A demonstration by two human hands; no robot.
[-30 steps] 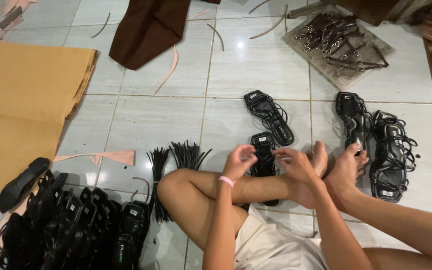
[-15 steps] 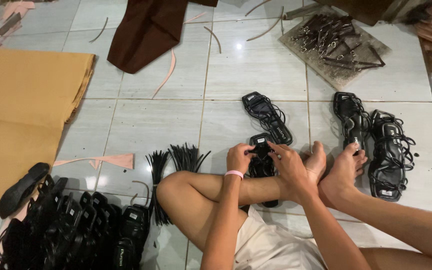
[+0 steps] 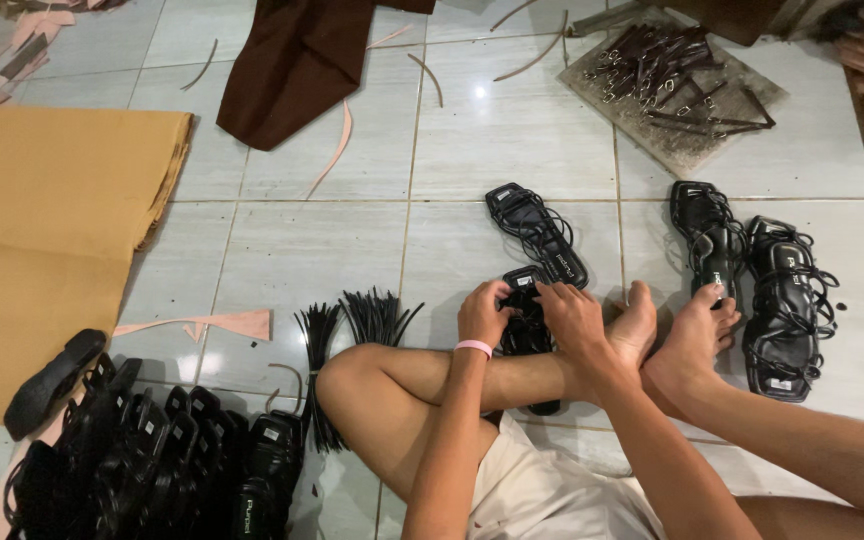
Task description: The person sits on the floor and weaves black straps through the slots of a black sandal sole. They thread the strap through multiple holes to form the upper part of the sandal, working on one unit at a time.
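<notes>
I sit on a white tiled floor with my legs crossed. A black strappy sandal [image 3: 526, 325] lies on the floor just beyond my shin. My left hand [image 3: 483, 314] grips its left side and my right hand [image 3: 570, 316] holds its right side near the top. A pink band is on my left wrist. Another black sandal [image 3: 536, 235] lies flat on the tile just beyond my hands. My bare feet [image 3: 674, 338] rest to the right of the hands.
Two finished black sandals [image 3: 752, 280] lie at the right. A heap of black sandals [image 3: 152, 460] sits at lower left, bundles of black straps [image 3: 352, 325] beside it. Tan sheet material [image 3: 42, 230] covers the left; brown fabric [image 3: 297, 60] and a board with metal buckles [image 3: 672, 85] lie farther away.
Both hands have closed in on the sandal in front of my shin; the left hand moved onto its left side and the right hand slid over from my foot.
</notes>
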